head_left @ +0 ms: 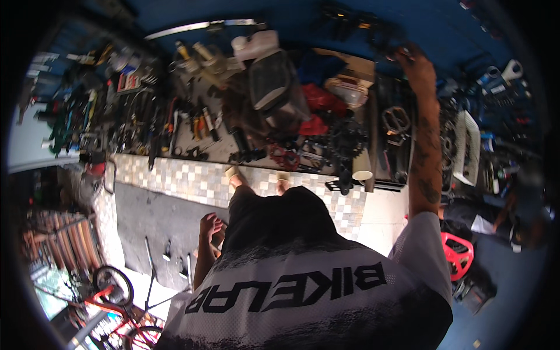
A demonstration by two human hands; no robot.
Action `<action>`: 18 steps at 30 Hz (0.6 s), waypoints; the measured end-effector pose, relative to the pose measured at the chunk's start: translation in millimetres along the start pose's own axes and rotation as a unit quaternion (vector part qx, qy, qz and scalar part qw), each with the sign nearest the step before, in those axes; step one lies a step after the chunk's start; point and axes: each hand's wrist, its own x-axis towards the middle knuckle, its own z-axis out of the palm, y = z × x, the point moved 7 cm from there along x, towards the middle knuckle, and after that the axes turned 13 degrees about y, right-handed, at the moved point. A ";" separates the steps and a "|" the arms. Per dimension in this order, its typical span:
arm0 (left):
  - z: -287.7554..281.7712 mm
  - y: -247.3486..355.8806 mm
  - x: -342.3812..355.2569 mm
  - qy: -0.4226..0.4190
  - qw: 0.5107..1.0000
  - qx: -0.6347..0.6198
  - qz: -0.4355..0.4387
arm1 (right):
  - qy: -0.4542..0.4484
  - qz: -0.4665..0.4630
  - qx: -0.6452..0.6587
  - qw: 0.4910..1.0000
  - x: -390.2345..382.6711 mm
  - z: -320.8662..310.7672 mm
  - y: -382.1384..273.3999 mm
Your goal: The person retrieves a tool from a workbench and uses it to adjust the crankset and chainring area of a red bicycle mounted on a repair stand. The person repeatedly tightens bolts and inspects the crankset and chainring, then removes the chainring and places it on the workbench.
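Head view: right hand (pixel 413 57) near dark parts (pixel 363 24) at 1 o'clock by the blue wall (pixel 446 35), grip impossible to tell; left hand (pixel 210 225) loosely half-curled, 8 o'clock; cluttered workbench (pixel 186 137) at 12.

From my end of the feed, the shirt (pixel 326 312) reads as matt knitted cloth, finely pitted like mesh, and the shorts (pixel 280 216) as dull dark cloth. Below, I see small hard tiles (pixel 169 176), smooth and slightly shiny, beside a matt grey floor patch (pixel 140 219). On the smooth pale bench top (pixel 185 137) I make out a dull cardboard box (pixel 354 68), a glossy clear plastic tub (pixel 349 92) and a crumpled red wrap (pixel 322 99), cloth or thin plastic, I can't tell which. What lies at the right hand (pixel 415 63) is too dark for me to judge its material.
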 end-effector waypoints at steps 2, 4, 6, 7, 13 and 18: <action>1.6 3.8 -0.5 0.011 1.000 0.021 0.014 | 0.028 -0.032 0.033 0.999 -5.1 -11.6 -17.2; 1.7 17.2 -8.0 0.029 0.999 0.033 0.011 | 0.129 -0.075 -0.026 0.989 -15.8 -31.0 -43.7; 6.9 49.5 -23.7 0.021 0.998 0.064 0.018 | 0.146 -0.026 0.052 0.987 -33.9 -41.1 -69.6; 11.7 73.7 -35.6 -0.005 0.995 0.096 0.033 | 0.156 -0.006 0.088 0.984 -45.2 -44.4 -87.3; 68.3 302.1 -168.6 -0.163 0.900 0.052 0.402 | -0.096 0.021 0.312 0.945 -138.1 13.4 -243.5; 118.4 421.3 -208.5 0.078 0.897 -0.078 0.427 | -0.137 0.167 0.293 0.931 -159.3 54.7 -280.7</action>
